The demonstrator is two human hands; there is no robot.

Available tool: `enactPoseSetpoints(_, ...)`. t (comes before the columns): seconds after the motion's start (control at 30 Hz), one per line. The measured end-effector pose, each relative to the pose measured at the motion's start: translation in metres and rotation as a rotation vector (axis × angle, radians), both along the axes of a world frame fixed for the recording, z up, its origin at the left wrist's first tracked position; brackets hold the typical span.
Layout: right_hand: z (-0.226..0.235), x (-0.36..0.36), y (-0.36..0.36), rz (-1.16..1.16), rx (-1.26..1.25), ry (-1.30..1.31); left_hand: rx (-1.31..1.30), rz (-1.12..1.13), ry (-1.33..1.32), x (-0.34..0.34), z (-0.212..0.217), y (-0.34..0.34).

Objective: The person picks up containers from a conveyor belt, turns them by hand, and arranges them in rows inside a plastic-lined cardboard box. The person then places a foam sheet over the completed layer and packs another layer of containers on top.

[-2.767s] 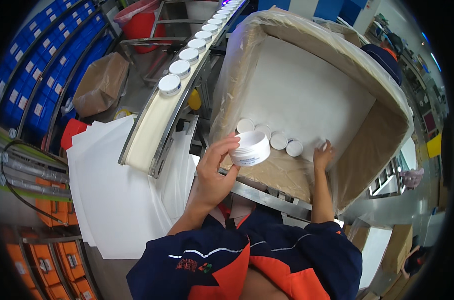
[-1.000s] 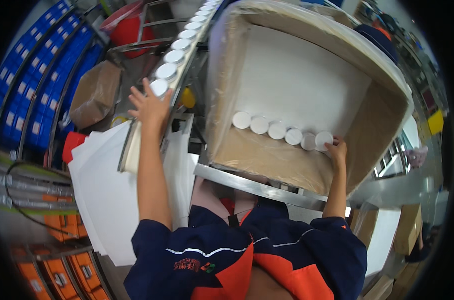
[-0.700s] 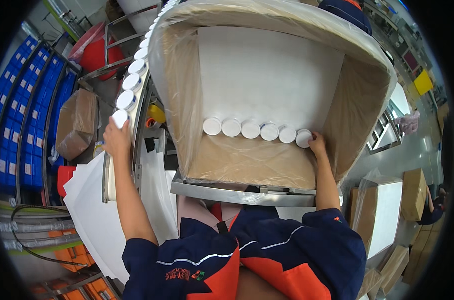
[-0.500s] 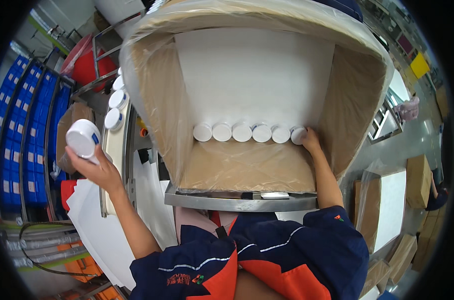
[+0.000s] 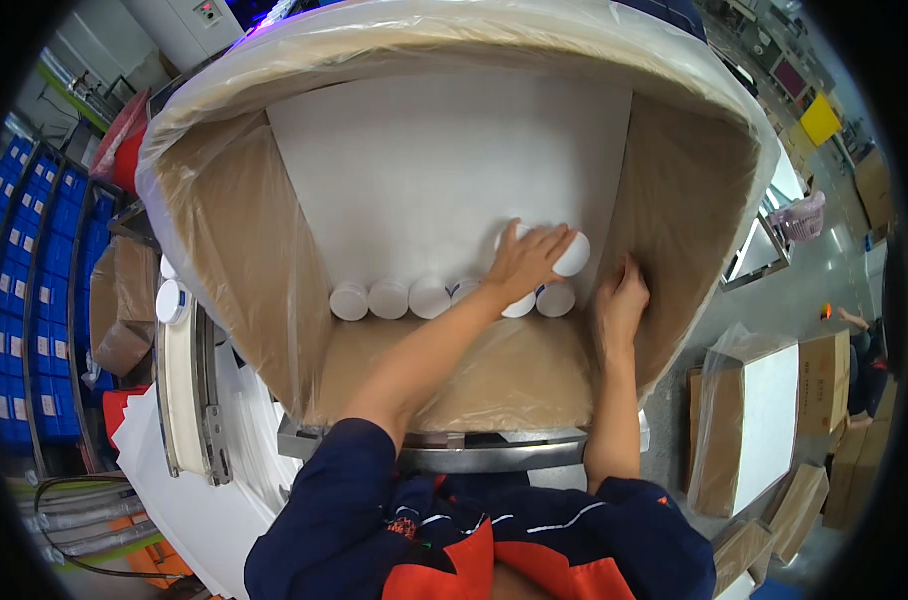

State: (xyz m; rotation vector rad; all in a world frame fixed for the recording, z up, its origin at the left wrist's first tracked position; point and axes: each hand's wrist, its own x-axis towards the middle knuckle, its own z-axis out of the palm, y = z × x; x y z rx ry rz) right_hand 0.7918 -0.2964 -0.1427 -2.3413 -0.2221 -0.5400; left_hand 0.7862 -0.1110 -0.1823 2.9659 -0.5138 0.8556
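My left hand [image 5: 530,268] reaches across into the big lined box, its fingers closed over a white round jar [image 5: 572,256]. Part of another white lid shows behind those fingers; whether it is held too I cannot make out. Below the hand, a row of white jars [image 5: 388,299] stands along the near side of the white sheet [image 5: 434,180], partly hidden by my left forearm. My right hand [image 5: 623,298] is beside the box's right wall, past the right end of the row, fingers curled together with nothing visible in them.
Clear plastic film covers the brown box [image 5: 224,220]. A metal rail [image 5: 454,455] runs along its near edge. At left, a conveyor [image 5: 181,400] carries another white jar [image 5: 172,302], near blue bins [image 5: 49,300]. Cartons [image 5: 824,380] stand at right, where another person is partly visible.
My left hand has swung from beside the conveyor into the box, bringing a white jar. My right hand has let go of the row's end jar and shifted toward the right wall.
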Motion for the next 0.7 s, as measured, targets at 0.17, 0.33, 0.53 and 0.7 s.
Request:
enactPoseSetpoints(0.17,-0.005,0.003,0.001,-0.03,0.023,0.023,-0.099,-0.031,0.008,0.015,-0.026,-0.032)
enactPoseSetpoints(0.33,-0.011,0.004,0.01,0.078,-0.089,0.163,-0.269,-0.145,0.109,0.008,-0.039,-0.03)
enactPoseSetpoints(0.53,-0.041,0.003,0.005,0.098,-0.247,0.239,-0.496,0.017,0.081,-0.017,-0.017,-0.016)
enactPoseSetpoints(0.7,-0.05,-0.008,0.043,0.075,-0.471,0.327,-0.823,0.142,0.533,-0.039,-0.051,0.012)
